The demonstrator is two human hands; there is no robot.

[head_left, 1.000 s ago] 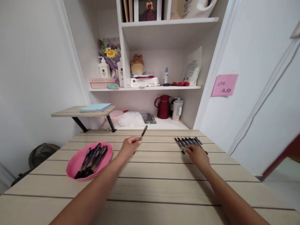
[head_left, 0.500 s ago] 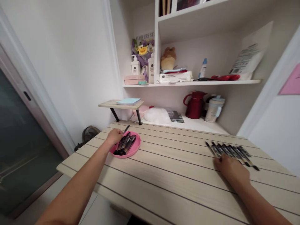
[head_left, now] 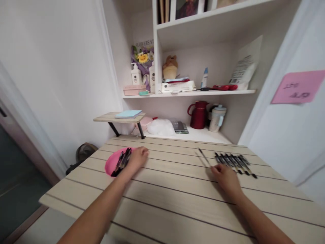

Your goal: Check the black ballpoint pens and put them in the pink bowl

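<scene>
My right hand [head_left: 224, 176] pinches a slim dark-tipped pen [head_left: 204, 158] by its near end, its far tip tilted up off the table. Right beside that hand, several similar pens [head_left: 233, 162] lie side by side in a slanted row. My left hand [head_left: 138, 158] has its fingers curled together, just past the right rim of a pink plate [head_left: 109, 165]; no pen sticks out of it. Several dark pens [head_left: 122, 162] lie bunched on the plate, and my left hand and wrist cover the plate's right part.
A small raised stand [head_left: 104, 117] holds blue paper [head_left: 128, 114] at the back left of the slatted table [head_left: 172, 200]. Behind are a white plastic bag [head_left: 161, 127], a red jug [head_left: 199, 115] and a pale cup [head_left: 217, 118]. A shelf [head_left: 203, 92] with bottles and packets runs above.
My left hand has moved right across the plate, and the pen it held no longer shows in it. My right hand has drawn a pen leftward, away from the row. The view has turned right.
</scene>
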